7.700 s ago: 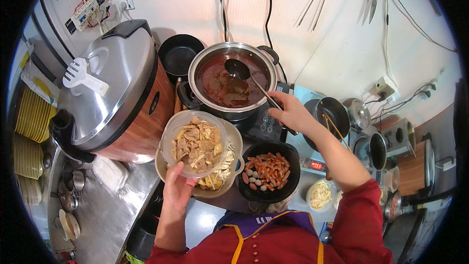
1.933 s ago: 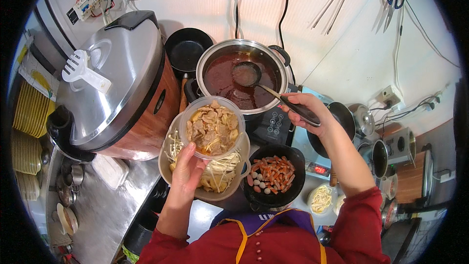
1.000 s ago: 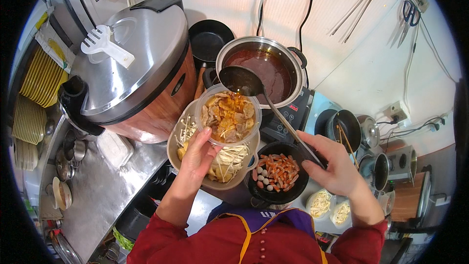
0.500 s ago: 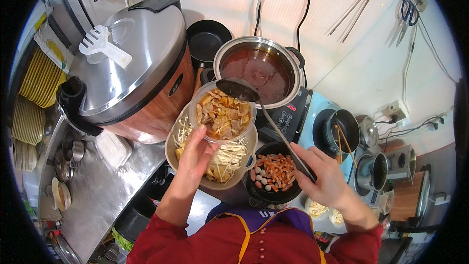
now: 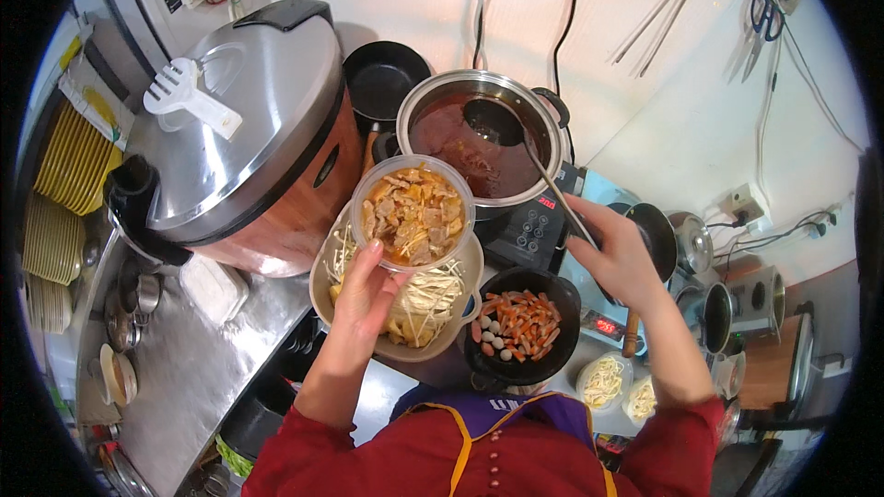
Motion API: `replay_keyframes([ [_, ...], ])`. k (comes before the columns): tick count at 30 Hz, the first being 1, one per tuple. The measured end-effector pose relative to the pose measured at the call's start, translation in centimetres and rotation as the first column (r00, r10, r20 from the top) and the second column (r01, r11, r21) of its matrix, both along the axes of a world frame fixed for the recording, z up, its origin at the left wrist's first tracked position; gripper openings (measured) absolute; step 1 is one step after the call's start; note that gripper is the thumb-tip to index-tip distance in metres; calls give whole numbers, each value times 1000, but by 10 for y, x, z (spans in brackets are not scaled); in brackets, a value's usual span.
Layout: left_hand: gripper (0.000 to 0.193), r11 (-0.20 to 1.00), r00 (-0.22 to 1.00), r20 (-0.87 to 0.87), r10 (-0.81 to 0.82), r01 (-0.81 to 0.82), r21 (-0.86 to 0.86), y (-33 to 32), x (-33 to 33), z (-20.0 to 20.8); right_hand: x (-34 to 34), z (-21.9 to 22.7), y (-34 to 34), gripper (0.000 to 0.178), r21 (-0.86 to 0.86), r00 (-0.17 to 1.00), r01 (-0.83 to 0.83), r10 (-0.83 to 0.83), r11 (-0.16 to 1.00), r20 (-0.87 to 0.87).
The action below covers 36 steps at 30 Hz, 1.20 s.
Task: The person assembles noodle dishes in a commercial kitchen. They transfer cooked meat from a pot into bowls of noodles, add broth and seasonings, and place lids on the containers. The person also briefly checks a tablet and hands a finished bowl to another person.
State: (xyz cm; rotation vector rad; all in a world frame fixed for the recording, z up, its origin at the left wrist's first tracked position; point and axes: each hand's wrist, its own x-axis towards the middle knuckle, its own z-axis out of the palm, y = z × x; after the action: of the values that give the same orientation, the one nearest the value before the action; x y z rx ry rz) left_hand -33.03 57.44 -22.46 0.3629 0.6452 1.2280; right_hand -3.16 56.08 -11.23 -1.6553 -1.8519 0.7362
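One clear plastic tub of brown, sauce-coated slices was held by the left hand, whose fingers curled up around its near wall; it sat over a wide beige bowl of pale noodle-like strips. The right hand was closed around the thin metal handle of one ladle, its dark round cup lying in the red broth of a shiny steel pot. That pot stood on a black cooker with round buttons. Just beside the beige bowl, one black bowl held orange sausage pieces and a few small white balls. Left of the pot stood one big rice cooker with a domed metal lid, a white plastic paddle resting on it. Two small clear tubs of white shreds stood near the right elbow.
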Motion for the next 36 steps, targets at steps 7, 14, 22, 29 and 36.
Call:
replay_keyframes([
  [7,62,999,999,-2,-38,38,19,6,-6,-15,6,-66,61,48,-6,988,93,-91,996,122],
  [14,62,999,999,-13,-36,36,0,6,-10,-19,7,-62,54,51,-156,993,90,-100,984,-57],
  [22,62,1000,1000,-7,-27,27,-15,6,-9,-16,7,-59,75,41,-287,927,68,-168,955,-336],
  [29,59,999,999,40,-13,15,-49,4,-5,-13,9,-26,53,37,-491,489,-70,-399,868,-775],
  [36,57,999,998,52,-36,38,-36,-2,0,-8,-3,31,-3,50,-502,512,-150,-367,852,-776],
])
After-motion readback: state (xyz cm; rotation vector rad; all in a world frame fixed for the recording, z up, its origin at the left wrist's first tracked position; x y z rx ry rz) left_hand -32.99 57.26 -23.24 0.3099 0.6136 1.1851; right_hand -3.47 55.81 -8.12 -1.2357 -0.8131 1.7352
